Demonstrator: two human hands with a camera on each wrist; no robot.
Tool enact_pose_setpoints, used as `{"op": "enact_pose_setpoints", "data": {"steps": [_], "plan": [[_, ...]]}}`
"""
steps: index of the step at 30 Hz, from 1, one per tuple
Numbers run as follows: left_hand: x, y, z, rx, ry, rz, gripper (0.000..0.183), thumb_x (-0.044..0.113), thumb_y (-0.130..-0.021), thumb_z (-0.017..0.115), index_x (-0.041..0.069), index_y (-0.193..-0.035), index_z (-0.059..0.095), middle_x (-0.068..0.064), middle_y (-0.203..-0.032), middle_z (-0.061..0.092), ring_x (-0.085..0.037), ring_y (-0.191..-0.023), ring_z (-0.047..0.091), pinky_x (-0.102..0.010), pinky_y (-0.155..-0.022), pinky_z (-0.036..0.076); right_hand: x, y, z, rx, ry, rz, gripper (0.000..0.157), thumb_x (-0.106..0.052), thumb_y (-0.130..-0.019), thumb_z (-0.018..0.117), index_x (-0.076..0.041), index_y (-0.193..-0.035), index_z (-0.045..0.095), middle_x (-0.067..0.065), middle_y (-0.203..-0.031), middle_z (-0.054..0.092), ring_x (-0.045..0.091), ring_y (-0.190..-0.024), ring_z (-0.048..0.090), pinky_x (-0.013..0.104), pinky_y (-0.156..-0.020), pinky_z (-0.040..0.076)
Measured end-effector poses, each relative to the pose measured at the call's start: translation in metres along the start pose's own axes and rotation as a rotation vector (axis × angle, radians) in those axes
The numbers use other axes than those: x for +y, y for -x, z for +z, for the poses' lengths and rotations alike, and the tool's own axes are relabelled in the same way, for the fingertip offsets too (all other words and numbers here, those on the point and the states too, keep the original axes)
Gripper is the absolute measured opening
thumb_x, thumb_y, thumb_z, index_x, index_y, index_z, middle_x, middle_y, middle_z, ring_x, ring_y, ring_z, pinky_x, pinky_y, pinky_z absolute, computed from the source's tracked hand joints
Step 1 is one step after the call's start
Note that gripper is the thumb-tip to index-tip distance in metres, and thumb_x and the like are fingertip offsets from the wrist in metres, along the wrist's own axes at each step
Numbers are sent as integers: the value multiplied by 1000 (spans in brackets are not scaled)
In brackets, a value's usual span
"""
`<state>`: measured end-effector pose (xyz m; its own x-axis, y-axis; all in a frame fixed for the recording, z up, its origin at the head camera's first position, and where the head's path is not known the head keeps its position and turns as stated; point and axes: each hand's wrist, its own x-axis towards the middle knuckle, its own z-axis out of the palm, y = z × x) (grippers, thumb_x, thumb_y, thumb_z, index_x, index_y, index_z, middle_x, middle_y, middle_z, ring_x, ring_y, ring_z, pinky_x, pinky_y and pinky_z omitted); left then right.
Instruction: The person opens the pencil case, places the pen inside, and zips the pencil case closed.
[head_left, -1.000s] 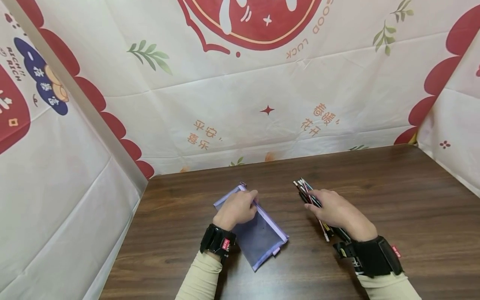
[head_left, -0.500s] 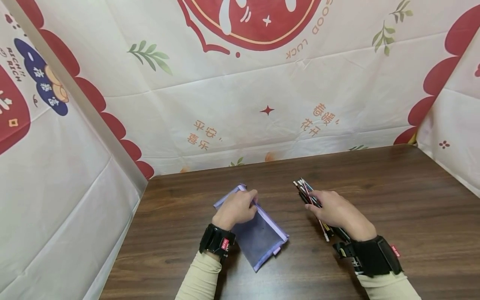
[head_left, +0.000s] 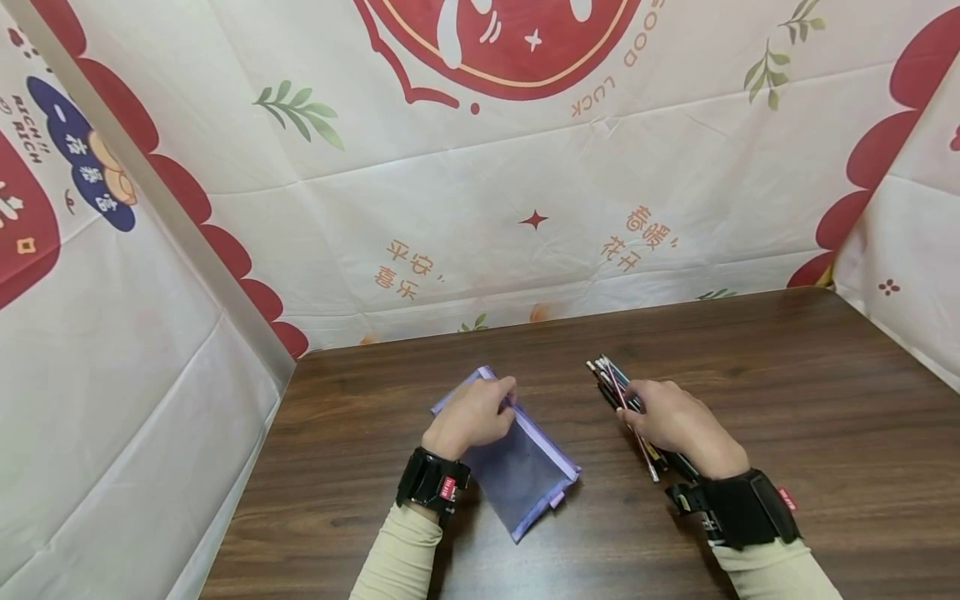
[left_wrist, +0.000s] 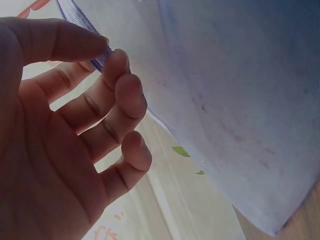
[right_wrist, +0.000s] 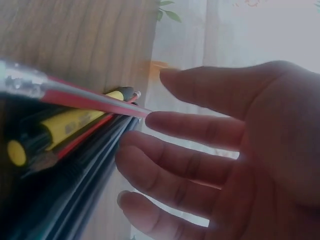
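Here, left fingers [left_wrist: 131, 95] pinching purple pouch [head_left: 519, 475], right fingers [right_wrist: 195, 131] seemingly loose by pencils [right_wrist: 87, 99], backdrop [head_left: 450, 196] reading "GOOD LUCK"

Pencil bundle [head_left: 612, 383] partly hidden by the right hand [head_left: 681, 423].
Yellow pen [right_wrist: 75, 125] lettering blurred; far red emblem [head_left: 547, 65] cut off above.

"GOOD LUCK" on back cloth [head_left: 465, 196], "RICH!! RICH" on left cloth [head_left: 97, 333], Chinese characters on both

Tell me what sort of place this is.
Probably a makeshift tabletop workspace: a brown wood-grain table, white red-patterned sheets behind and beside it, and a translucent purple rectangular pouch.
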<state>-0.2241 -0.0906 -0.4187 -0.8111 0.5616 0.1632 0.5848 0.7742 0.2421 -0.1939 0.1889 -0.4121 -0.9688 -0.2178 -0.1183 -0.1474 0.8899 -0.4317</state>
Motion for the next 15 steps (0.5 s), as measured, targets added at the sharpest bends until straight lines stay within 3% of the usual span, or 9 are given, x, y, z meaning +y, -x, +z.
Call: {"op": "enact_pose_setpoints", "data": {"steps": [8,15], "plan": [[0,1,-2,-1,11,1,8,13,-78,56,16,-85,59,6,-68,56,-7,-57,49,-22,-51,40,1,-1,1,6,45,76,33,-27,-88,62,-3,-110,61,16,-89,63,22,-65,52,39,-53,42],[0,1,-3,2,18,1,6,13,-78,56,16,-83,58,6,-66,53,-7,-57,48,-21,-50,38,-2,1,5,6,32,94,28,-24,-86,64,-2,-104,61,14,-87,62,21,-62,51,37,-52,40]]}}
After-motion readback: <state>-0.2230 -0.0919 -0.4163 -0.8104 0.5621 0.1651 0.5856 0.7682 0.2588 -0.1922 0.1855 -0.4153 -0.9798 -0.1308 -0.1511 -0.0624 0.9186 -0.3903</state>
